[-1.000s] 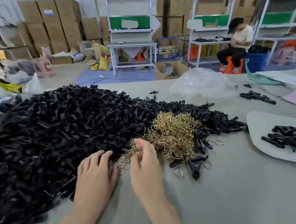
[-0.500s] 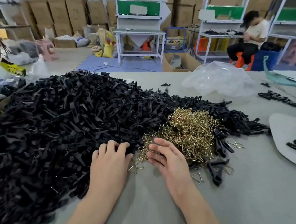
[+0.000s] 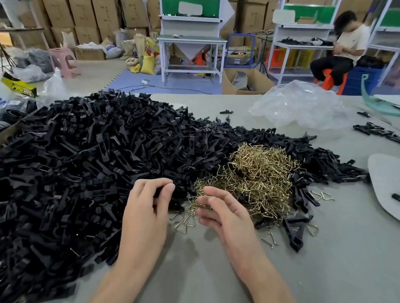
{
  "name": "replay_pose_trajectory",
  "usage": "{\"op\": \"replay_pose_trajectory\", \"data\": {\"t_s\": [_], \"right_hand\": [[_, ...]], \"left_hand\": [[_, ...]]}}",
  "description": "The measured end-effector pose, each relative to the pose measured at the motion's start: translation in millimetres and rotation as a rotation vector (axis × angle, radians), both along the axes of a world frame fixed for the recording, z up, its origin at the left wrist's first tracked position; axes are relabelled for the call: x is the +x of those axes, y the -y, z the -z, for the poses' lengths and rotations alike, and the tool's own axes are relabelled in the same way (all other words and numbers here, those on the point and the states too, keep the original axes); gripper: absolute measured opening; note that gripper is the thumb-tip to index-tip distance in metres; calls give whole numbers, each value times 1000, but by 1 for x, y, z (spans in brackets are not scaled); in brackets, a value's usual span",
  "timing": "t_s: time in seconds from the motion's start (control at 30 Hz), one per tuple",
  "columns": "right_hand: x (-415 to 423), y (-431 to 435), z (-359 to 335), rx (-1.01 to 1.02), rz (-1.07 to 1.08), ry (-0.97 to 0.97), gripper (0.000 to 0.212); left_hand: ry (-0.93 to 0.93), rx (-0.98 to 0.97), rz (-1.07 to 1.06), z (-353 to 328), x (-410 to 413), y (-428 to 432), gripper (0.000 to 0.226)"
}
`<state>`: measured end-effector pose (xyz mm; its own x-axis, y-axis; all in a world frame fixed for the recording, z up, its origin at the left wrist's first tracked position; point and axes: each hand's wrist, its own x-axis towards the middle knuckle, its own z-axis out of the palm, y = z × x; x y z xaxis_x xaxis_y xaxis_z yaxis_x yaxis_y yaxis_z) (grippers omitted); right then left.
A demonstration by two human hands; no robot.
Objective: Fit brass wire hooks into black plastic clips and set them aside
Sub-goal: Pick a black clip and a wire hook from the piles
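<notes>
The black clips (image 3: pixel 83 164) lay heaped on the left of the table (image 3: pixel 329 273); the left hand (image 3: pixel 146 207) curled its fingers at the heap's near edge, though whether it pinched a clip could not be told. The right hand (image 3: pixel 227 215) curled into the near fringe of the brass hooks (image 3: pixel 262 177), its grip likewise unclear; the hooks looked tangled, so a pull would probably drag out a clump and scatter strays.

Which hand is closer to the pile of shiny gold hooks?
Right. The right hand is at the near edge of the brass hook pile; the left hand sits beside it, over the black clips.
</notes>
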<state>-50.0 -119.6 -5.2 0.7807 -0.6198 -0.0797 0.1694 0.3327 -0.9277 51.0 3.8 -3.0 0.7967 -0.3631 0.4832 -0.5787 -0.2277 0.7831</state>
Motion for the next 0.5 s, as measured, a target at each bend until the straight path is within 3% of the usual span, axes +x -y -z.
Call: {"op": "replay_pose_trajectory", "data": {"t_s": [0.1,0.17,0.27,0.37,0.5], "right_hand": [[2,-8,0,73,-109,25,25],[2,-12,-1,210,-207,42,34],[-4,-9,-1,302,-299,66,31],[-9,-1,-2,347,-318,133,27],[-3,-1,-4,290,-294,112,28]], "left_hand": [[-44,-127,145,-10,-8,1,9],[106,-34,254,-7,-16,3,8],[222,93,309,2,-24,8,12],[151,25,323,3,-27,9,15],[-56,-212,239,-5,-31,9,11]]}}
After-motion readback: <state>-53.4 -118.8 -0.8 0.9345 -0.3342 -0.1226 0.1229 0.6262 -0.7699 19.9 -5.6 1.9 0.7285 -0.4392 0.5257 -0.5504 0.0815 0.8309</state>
